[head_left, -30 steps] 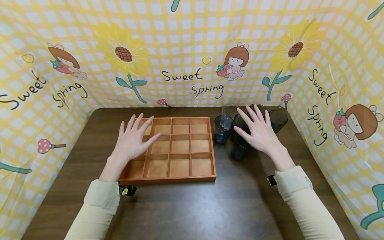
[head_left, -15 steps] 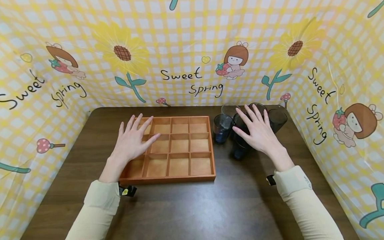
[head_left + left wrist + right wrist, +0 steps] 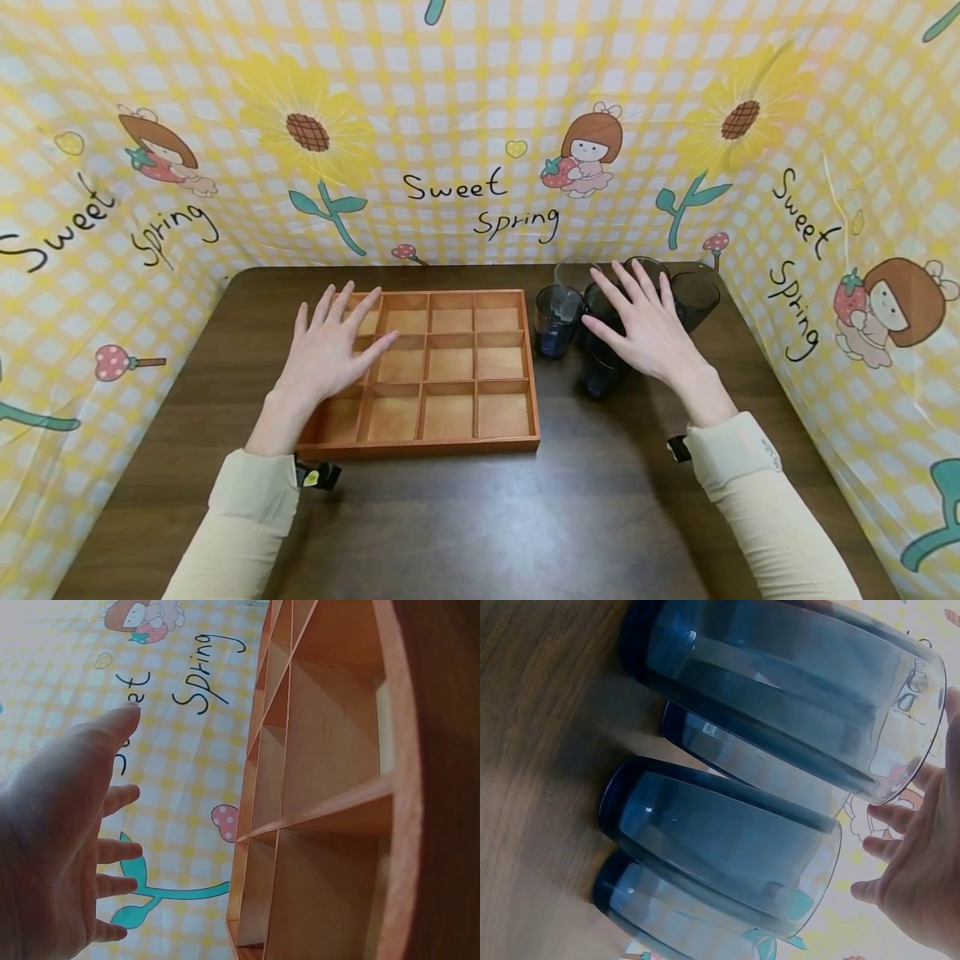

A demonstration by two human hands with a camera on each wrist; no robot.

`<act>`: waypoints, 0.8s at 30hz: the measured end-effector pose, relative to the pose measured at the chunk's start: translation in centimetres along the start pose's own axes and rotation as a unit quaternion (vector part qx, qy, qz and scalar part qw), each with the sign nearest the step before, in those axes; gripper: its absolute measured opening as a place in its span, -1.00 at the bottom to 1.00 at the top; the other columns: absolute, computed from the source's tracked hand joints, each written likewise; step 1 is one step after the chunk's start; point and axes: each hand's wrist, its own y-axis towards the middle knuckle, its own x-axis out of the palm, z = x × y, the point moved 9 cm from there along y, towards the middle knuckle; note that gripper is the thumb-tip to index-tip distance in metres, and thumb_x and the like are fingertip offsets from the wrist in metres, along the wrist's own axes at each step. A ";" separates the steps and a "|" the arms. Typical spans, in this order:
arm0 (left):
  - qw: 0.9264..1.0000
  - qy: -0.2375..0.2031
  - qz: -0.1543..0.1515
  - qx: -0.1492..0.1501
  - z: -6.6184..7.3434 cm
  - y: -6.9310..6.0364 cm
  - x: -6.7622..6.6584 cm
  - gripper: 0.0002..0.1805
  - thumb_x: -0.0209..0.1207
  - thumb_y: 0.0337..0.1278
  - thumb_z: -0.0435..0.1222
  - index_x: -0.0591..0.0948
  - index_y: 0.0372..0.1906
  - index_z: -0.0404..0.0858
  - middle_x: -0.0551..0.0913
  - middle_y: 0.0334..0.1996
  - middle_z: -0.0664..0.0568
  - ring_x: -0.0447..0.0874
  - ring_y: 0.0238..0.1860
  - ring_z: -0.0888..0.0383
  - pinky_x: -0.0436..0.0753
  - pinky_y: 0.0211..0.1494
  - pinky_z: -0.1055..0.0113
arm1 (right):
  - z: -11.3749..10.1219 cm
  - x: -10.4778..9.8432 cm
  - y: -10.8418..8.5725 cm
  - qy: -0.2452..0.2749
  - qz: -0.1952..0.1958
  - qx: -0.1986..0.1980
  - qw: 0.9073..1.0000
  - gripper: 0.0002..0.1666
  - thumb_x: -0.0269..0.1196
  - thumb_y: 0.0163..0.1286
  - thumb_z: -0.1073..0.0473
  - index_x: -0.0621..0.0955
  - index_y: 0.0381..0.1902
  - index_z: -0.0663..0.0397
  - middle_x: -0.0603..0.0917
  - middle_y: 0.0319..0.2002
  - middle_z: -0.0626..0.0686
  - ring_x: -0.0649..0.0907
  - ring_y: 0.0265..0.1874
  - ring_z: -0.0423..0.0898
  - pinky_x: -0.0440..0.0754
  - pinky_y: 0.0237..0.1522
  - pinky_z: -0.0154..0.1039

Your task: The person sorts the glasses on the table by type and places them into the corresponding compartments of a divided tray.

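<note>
Fingers spread, my left hand hovers over the left part of a wooden divided tray. In the left wrist view that hand is apart from the tray, whose visible compartments hold nothing. On the right, my right hand is held with spread fingers above several dark blue drinking glasses, hiding part of them. One glass stands next to the tray, another at the far right. The right wrist view shows upright glasses beside the right hand, which grips none of them.
The brown wooden table carries the tray and the glasses. Yellow checked cloth with printed flowers and figures surrounds it at the back and both sides. A black wrist camera sits under the left cuff, another by the right cuff.
</note>
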 end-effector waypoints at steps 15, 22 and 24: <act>1.000 0.009 0.011 0.004 0.3 -0.2 -0.5 -0.04 -0.05 0.53 0.46 0.08 0.82 0.18 0.06 0.80 -0.29 -0.11 0.80 -0.40 -0.15 0.71 -0.60 | 0.0 -0.2 -0.3 0.006 -0.003 0.005 1.000 -0.08 0.14 0.70 -0.32 0.13 0.83 -0.25 0.08 0.81 0.23 -0.02 0.81 0.34 -0.20 0.74 0.51; 1.000 0.005 -0.002 0.002 0.0 -0.9 0.1 -0.05 -0.03 0.54 0.44 0.05 0.83 0.19 0.02 0.81 -0.29 -0.15 0.81 -0.39 -0.16 0.70 -0.62 | -0.2 -0.6 -1.2 0.023 0.001 -0.003 1.000 -0.06 0.13 0.70 -0.33 0.09 0.83 -0.27 0.07 0.81 0.24 0.00 0.80 0.37 -0.13 0.73 0.53; 1.000 0.003 -0.008 0.000 -0.1 -1.2 0.4 -0.05 -0.03 0.55 0.44 0.03 0.83 0.20 -0.01 0.81 -0.30 -0.17 0.82 -0.38 -0.17 0.71 -0.60 | -0.2 -0.7 -1.5 0.028 0.004 -0.004 1.000 -0.06 0.13 0.70 -0.32 0.09 0.83 -0.26 0.08 0.80 0.26 0.00 0.80 0.37 -0.12 0.73 0.52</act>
